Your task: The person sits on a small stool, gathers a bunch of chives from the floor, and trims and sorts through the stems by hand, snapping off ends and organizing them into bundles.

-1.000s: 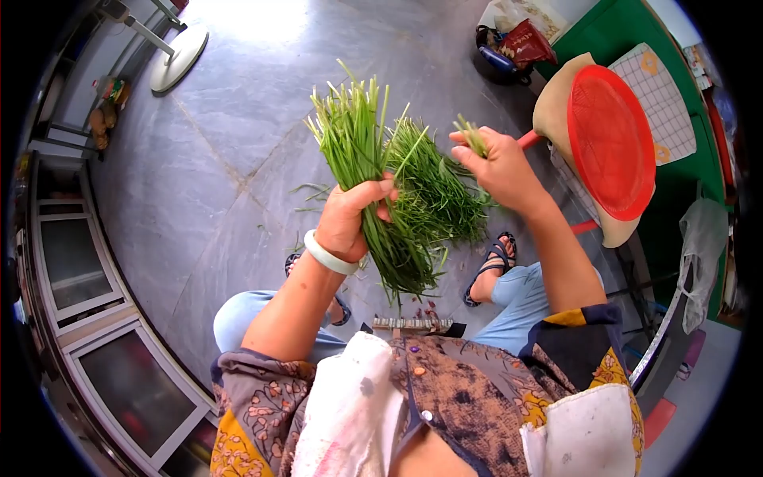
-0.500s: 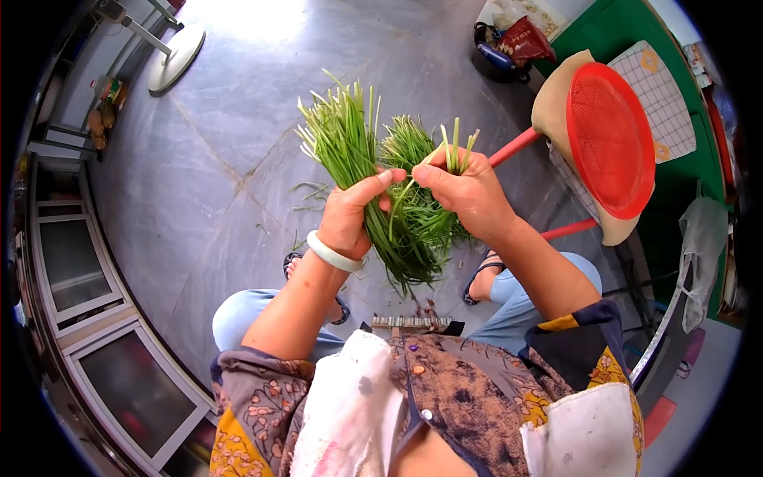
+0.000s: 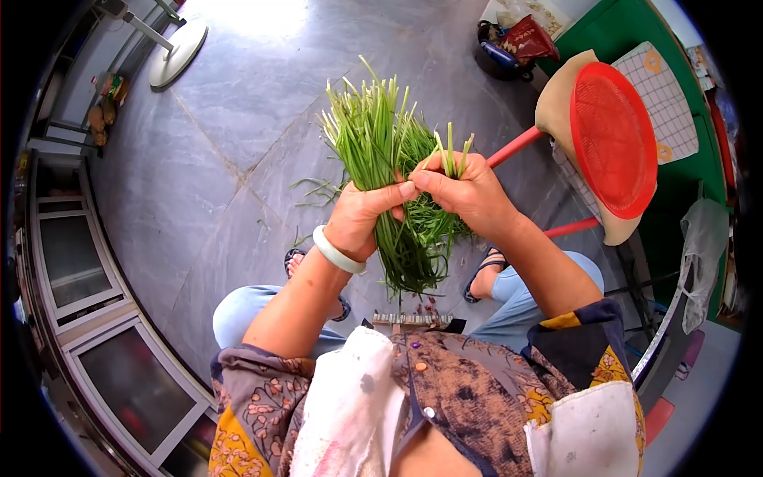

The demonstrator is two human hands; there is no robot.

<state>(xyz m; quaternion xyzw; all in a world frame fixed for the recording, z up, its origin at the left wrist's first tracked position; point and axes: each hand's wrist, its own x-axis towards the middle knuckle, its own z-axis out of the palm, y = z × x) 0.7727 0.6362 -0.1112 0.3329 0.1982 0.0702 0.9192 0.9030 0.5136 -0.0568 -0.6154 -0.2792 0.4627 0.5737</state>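
Observation:
A thick bunch of long green stalks [image 3: 371, 143] is gripped by my left hand [image 3: 362, 216], pale cut ends up and dark leaves hanging down. My right hand [image 3: 465, 191] pinches a few short-showing stalks [image 3: 450, 157], with its thumb and fingertips against my left fingertips beside the bunch. Behind and below both hands a pile of the same greens [image 3: 433, 219] lies on the floor, partly hidden by the hands and the bunch. Loose stalks [image 3: 319, 191] are scattered on the floor left of the bunch.
On the right stands a red plastic stool [image 3: 515, 149] bearing a red strainer basket [image 3: 613, 139]. A green cabinet [image 3: 592, 36] is beyond it, near a dark pot [image 3: 501, 60]. A round white stand base [image 3: 179, 54] is upper left. My sandaled feet flank the pile.
My right hand has come in from the right to meet my left hand, still pinching stalks. The held bunch has shifted slightly right.

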